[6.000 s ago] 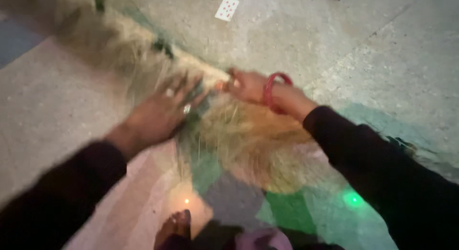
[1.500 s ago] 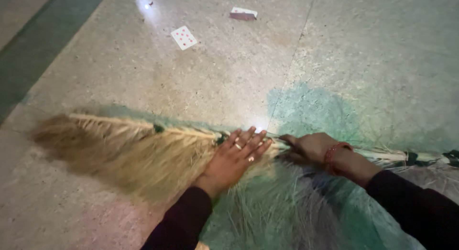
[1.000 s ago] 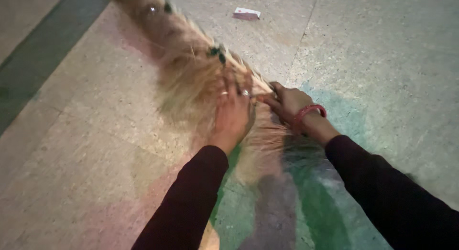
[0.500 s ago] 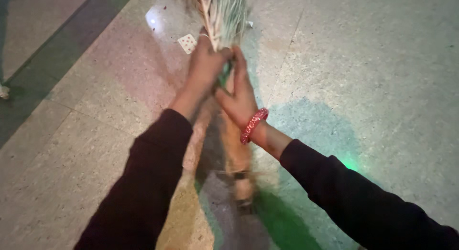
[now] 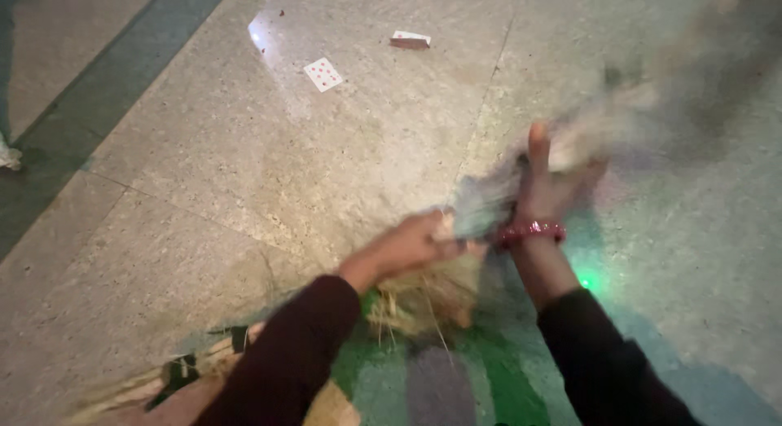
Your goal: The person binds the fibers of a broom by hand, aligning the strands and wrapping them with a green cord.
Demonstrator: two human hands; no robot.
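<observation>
Bundle: your straw-coloured grass broom bundle (image 5: 521,202) ran near-left to far-right, blurred.
Left hand (image 5: 415,245): closed around its nearer part.
Right hand (image 5: 554,186): cupped the farther stretch; closure unclear.

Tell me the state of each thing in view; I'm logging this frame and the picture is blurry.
Long straw-coloured grass broom: gripped by both hands, lifted, motion-blurred.
Left hand: closed around the broom.
Right hand: on the broom, thumb up.
Red beaded bracelet: on the right wrist.
White playing card: flat on the floor, face up.
</observation>
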